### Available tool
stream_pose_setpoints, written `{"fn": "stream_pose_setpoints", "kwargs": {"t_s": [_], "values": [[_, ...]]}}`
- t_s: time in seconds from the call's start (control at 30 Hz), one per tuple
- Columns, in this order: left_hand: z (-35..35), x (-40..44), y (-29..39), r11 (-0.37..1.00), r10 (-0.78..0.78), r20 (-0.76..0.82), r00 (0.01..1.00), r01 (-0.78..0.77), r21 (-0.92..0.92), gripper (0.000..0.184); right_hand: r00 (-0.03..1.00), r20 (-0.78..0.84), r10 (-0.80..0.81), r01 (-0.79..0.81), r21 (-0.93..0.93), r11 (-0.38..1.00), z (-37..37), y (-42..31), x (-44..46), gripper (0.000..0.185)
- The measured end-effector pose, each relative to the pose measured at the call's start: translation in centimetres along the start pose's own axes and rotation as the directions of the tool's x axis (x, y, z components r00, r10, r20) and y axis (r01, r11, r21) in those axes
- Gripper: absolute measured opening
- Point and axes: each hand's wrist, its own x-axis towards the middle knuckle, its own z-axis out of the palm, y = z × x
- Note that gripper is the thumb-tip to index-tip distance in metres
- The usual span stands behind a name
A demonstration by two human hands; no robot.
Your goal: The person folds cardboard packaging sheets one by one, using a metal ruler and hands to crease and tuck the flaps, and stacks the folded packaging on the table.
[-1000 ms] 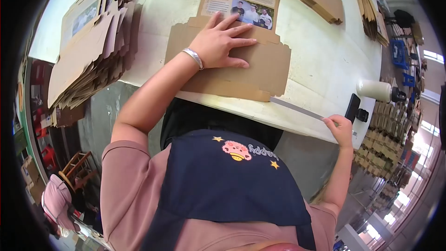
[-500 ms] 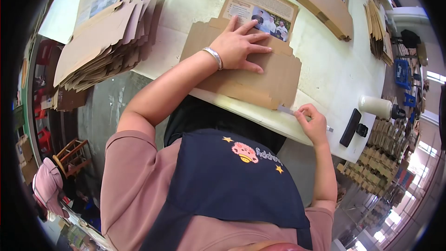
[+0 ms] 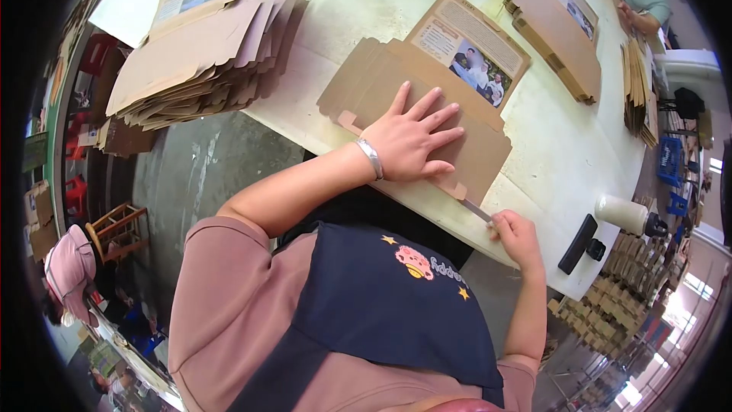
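A flat brown cardboard box blank [image 3: 476,156] lies on the table, its printed panel with a photo [image 3: 480,72] turned away from me. My left hand [image 3: 412,141], with a silver bracelet at the wrist, lies flat on the blank near its close edge, fingers spread. Lighter tabs [image 3: 348,121] show along that near edge. My right hand [image 3: 516,236] pinches a thin flat metal strip [image 3: 478,210] at the table's edge. The strip's far end meets the blank's near right corner; whether it reaches under the card, I cannot tell.
A tall stack of cardboard blanks [image 3: 191,69] stands at the left. Another stack [image 3: 553,38] lies at the back right, near a co-worker's arm [image 3: 644,19]. A white bottle [image 3: 621,212] and a black phone-like object [image 3: 578,244] sit at the table's right end.
My left hand has slid toward the blank's near edge, where tabs now show. My right hand still holds the strip, now with less of it showing. The whole view has shifted.
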Motion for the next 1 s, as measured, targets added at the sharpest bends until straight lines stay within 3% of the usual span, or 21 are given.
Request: {"fn": "stream_pose_setpoints", "kwargs": {"t_s": [0.07, 0.1, 0.17, 0.33, 0.43, 0.5, 0.53, 0.6, 0.7, 0.73, 0.8, 0.83, 0.87, 0.97, 1.0], "values": [[0.6, 0.7, -0.4, 1.0, 0.019, -0.068, 0.998, -0.018, 0.015, 0.07, 0.936, 0.239, 0.26, -0.284, 0.071, 0.956, -1.1, -1.2, 1.3, 0.032], [0.9, 1.0, -0.7, 1.0, 0.017, -0.068, 0.998, -0.016, 0.017, 0.07, 0.936, 0.241, 0.258, -0.282, 0.071, 0.957, -1.0, -0.6, 1.5, 0.032], [1.4, 1.4, -1.2, 0.999, 0.036, -0.123, 0.992, -0.033, 0.033, 0.07, 0.969, 0.204, 0.139, -0.157, 0.078, 0.985, -0.4, 1.1, 2.2, 0.034], [0.7, 1.4, -1.5, 1.0, 0.029, -0.081, 0.996, -0.028, 0.003, 0.068, 0.989, 0.06, 0.135, -0.128, -0.106, 0.986, -1.3, 0.7, 0.0, 0.032], [-0.1, 1.1, -1.2, 1.0, 0.028, -0.035, 0.999, -0.028, -0.009, 0.069, 0.994, -0.028, 0.108, -0.11, -0.127, 0.986, -6.6, 4.3, -2.5, 0.022], [-0.6, 0.0, -0.4, 0.999, 0.041, -0.005, 0.999, -0.041, -0.011, 0.07, 0.994, -0.097, 0.047, -0.07, -0.243, 0.967, -11.4, 6.6, -5.3, 0.018], [-0.9, -0.9, 0.1, 0.997, 0.076, 0.013, 0.997, -0.076, -0.003, 0.073, 0.987, -0.13, 0.091, -0.126, -0.294, 0.948, -13.3, 6.3, -6.6, 0.018], [-1.6, -2.6, 1.5, 0.993, 0.12, 0.028, 0.992, -0.12, 0.0, 0.075, 0.949, -0.261, 0.179, -0.23, -0.183, 0.956, -14.7, 5.8, -8.9, 0.021], [-2.8, -3.6, 2.6, 0.992, 0.121, 0.248, 0.961, -0.125, 0.001, 0.076, 0.955, -0.282, 0.091, -0.153, -0.206, 0.966, -13.6, 3.5, -10.1, 0.022], [-3.1, -3.0, 2.1, 0.991, 0.129, 0.247, 0.96, -0.133, -0.003, 0.076, 0.953, -0.288, 0.096, -0.159, -0.206, 0.966, -13.3, 2.9, -10.3, 0.022], [-3.7, -1.4, 0.2, 0.979, -0.012, 0.158, 0.987, 0.044, -0.2, 0.078, 0.956, -0.279, 0.094, -0.177, -0.292, 0.94, -12.6, 1.9, -10.2, 0.02], [-3.2, -0.6, -1.3, 0.997, 0.071, -0.028, 0.997, -0.07, 0.031, 0.085, 0.94, -0.323, 0.105, -0.214, -0.325, 0.921, -12.3, 1.7, -10.0, 0.021], [-3.0, -0.1, -2.6, 0.984, 0.119, -0.075, 0.99, -0.107, 0.143, 0.092, 0.941, -0.322, 0.106, -0.214, -0.324, 0.922, -12.2, 1.9, -9.7, 0.021], [-1.5, 0.7, -5.1, 0.987, 0.144, -0.016, 0.989, -0.142, 0.081, 0.095, 0.935, -0.328, 0.134, -0.238, -0.301, 0.923, -10.7, 2.4, -8.4, 0.022], [-1.7, 0.8, -5.2, 0.985, 0.16, -0.012, 0.987, -0.158, 0.074, 0.097, 0.934, -0.352, 0.065, -0.178, -0.3, 0.937, -9.0, 1.8, -7.6, 0.022]]}}
